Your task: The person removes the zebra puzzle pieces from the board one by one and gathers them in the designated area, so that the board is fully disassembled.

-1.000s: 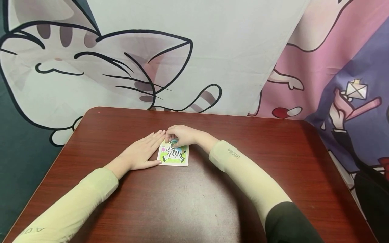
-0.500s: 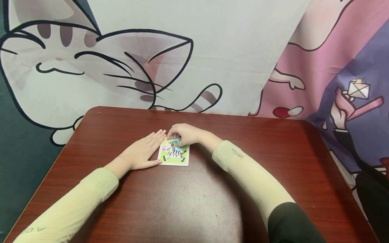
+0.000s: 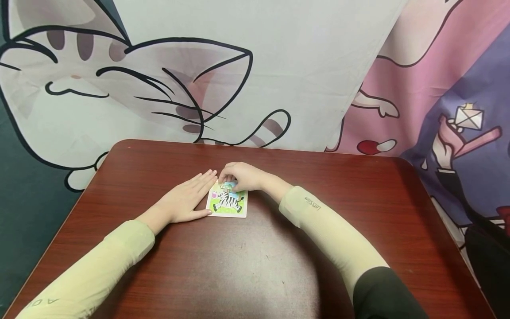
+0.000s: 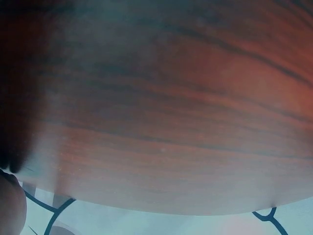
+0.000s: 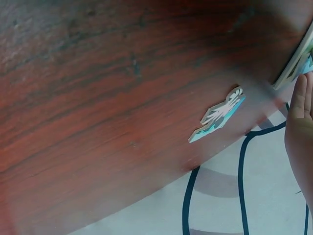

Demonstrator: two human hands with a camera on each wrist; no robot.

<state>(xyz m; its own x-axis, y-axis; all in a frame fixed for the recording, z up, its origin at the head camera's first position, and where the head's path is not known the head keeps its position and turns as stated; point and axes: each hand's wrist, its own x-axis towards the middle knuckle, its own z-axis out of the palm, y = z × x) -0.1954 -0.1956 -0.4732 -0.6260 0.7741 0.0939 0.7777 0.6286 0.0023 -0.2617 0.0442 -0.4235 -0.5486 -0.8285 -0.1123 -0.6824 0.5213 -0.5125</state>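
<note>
The left hand (image 3: pixel 184 200) lies flat, fingers straight, thumb touching the left edge of the zebra puzzle (image 3: pixel 229 215); the right hand (image 3: pixel 244 176), fingers bent, pinches a small blue-and-green piece (image 3: pixel 229 186) at the puzzle's upper part. A loose piece (image 5: pixel 221 115) lies beside it on the desk (image 3: pixel 358 199). Behind hangs a cat-printed cloth (image 3: pixel 303 71).

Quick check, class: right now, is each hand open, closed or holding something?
Left hand: open, fingers straight, against the puzzle's edge.
Right hand: holding a piece, pinched over the puzzle.
</note>
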